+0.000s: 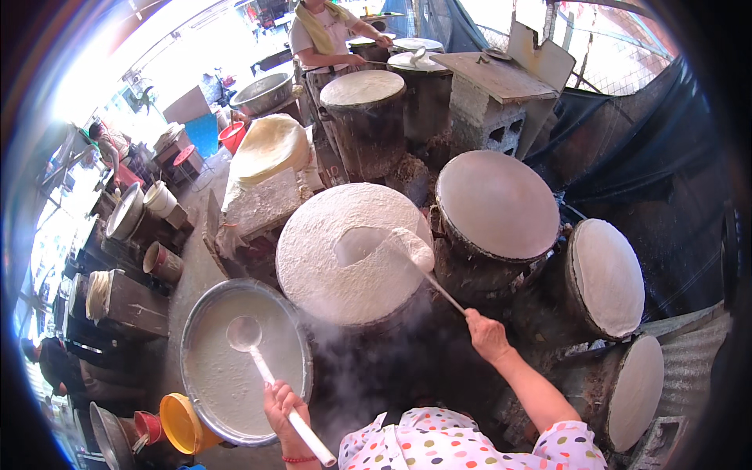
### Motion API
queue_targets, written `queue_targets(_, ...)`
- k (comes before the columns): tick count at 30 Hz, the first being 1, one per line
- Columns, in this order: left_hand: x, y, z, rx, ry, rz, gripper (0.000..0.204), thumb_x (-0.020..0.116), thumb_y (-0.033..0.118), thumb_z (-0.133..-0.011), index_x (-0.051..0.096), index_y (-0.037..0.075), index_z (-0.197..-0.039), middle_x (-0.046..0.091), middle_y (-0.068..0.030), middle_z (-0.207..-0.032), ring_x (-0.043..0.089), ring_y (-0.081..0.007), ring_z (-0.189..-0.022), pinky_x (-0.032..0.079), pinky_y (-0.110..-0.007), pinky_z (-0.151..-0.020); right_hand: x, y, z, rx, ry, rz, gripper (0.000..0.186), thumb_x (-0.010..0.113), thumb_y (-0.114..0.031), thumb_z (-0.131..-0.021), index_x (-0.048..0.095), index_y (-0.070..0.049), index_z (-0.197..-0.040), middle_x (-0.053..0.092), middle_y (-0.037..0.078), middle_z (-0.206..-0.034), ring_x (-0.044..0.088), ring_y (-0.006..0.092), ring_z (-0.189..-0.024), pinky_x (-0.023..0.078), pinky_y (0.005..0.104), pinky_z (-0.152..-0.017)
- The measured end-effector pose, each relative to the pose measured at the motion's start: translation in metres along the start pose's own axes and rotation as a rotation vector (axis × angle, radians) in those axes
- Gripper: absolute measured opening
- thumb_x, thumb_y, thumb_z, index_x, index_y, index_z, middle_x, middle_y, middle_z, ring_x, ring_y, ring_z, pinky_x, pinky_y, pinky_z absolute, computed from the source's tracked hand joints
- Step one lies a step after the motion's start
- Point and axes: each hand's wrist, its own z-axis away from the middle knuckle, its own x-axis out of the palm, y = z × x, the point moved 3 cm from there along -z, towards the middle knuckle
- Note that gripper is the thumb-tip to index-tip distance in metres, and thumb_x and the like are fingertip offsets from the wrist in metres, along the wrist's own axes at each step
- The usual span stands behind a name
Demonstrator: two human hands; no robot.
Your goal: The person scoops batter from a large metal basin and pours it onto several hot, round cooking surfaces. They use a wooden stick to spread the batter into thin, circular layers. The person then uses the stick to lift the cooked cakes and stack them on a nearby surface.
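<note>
My left hand [283,407] is closed round the white handle of a ladle [262,364]. Its round bowl hangs over a wide metal basin [186,345] of pale, milky batter [223,395]. In my closed right hand [486,335] is a long thin stick with a rounded, pale head [415,249], coated white. That head rests on the round white top [337,286] of a steaming drum, beside a smoother, thinner patch [360,244] in the rough coating. Whether the head is cloth, batter or a tool blade I cannot tell.
Round-topped drums [497,204] curve around the right side, with another [607,278] beyond. A stack of pale sheets [270,149] sits behind left. A yellow bucket [184,423] stands beside the basin. Another person [321,43] works at the far drums.
</note>
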Motion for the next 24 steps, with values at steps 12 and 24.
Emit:
queue_targets(12,0.013,-0.010,0.005,0.009,0.044,-0.006,0.019,0.041,0.016,-0.100,0.038,0.006,-0.085,0.034,0.0020,-0.068,0.032,-0.0045,-0.049,0.033,-0.019,-0.034,0.013,-0.022,-0.121,0.180,0.151,-0.281,0.038,0.050,-0.022,-0.092,0.053,-0.024,-0.130,0.067,0.017,-0.091,0.063,0.0382,-0.085,0.050,0.0472,-0.074)
queue_targets(24,0.048,-0.028,-0.044,-0.165,-0.040,-0.033,0.020,0.041,0.018,-0.101,0.038,0.004,-0.087,0.040,-0.0023,-0.076,0.033,-0.0049,-0.049,0.033,-0.018,-0.032,0.029,-0.066,-0.035,0.461,0.260,-0.590,0.034,0.054,-0.013,-0.092,0.056,-0.009,-0.126,0.062,0.020,-0.115,0.060,0.0330,-0.109,0.048,0.0354,-0.090)
